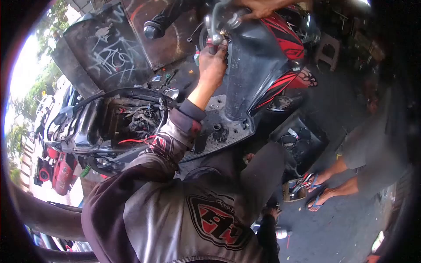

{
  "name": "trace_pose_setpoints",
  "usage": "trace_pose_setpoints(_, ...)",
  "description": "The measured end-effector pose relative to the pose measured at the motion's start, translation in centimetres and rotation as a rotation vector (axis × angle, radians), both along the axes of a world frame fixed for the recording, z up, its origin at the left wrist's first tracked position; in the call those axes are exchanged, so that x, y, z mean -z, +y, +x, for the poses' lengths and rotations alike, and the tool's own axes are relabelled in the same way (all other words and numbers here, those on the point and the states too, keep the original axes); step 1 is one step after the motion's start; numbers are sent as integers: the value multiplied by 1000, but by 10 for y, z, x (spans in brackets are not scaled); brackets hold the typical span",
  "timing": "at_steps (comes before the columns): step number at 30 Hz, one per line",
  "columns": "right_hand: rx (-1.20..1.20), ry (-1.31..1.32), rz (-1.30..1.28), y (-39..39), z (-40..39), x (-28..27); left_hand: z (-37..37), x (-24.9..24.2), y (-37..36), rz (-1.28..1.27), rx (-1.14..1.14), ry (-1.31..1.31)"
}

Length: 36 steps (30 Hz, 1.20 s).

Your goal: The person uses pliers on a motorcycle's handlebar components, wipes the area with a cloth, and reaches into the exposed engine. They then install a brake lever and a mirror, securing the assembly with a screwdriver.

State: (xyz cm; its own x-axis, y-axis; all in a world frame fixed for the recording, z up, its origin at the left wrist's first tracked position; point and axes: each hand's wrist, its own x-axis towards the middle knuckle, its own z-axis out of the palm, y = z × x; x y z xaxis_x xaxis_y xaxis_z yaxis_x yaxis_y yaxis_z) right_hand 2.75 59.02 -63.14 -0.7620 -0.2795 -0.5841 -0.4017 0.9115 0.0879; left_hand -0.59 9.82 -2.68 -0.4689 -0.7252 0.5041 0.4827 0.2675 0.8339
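My left hand (212,65) reaches up to the steering column of a black and red scooter (258,65). Its fingers are closed beside a rounded metal end (217,39), with a bit of red showing; what they grip is mostly hidden. Low on the right, my right hand (273,212) shows only in part past a dark sleeve, near a white bottle (281,234); its fingers are too small and dark to read. Another person's hand (256,8) rests at the top by the scooter's bare handlebar area.
The scooter's seat is off, exposing wiring (144,120) in its rear body. A black seat-like part (302,136) lies on the floor beside a box of tools (294,190). A person in sandals (337,184) stands at right, near a plastic stool (328,51). Metal panels (105,52) lean behind.
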Motion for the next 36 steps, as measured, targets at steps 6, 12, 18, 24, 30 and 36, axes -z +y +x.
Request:
trace_pose_setpoints(6, 408, 219, -552, -9, -17, 16, -17, 3, 3, -161, -344, 52)
trace_pose_setpoints(12, 659, 287, -1273, 19, -19, -81, -32, -1, -5, -283, -703, 137)
trace_pose_setpoints(18, 289, 518, -1457, -96, -68, -317, -45, 11, -21, -283, -600, 160)
trace_pose_setpoints(24, -101, 491, -1577, -253, -53, -538, -22, 0, 9, 21, -223, 282)
trace_pose_setpoints(30, -464, 838, -1157, -348, -46, -637, 0, 1, 2, 124, 40, 102)
trace_pose_setpoints(36, -1007, 1155, -1389, -377, -14, -671, 13, 4, -29, 20, 137, 94)
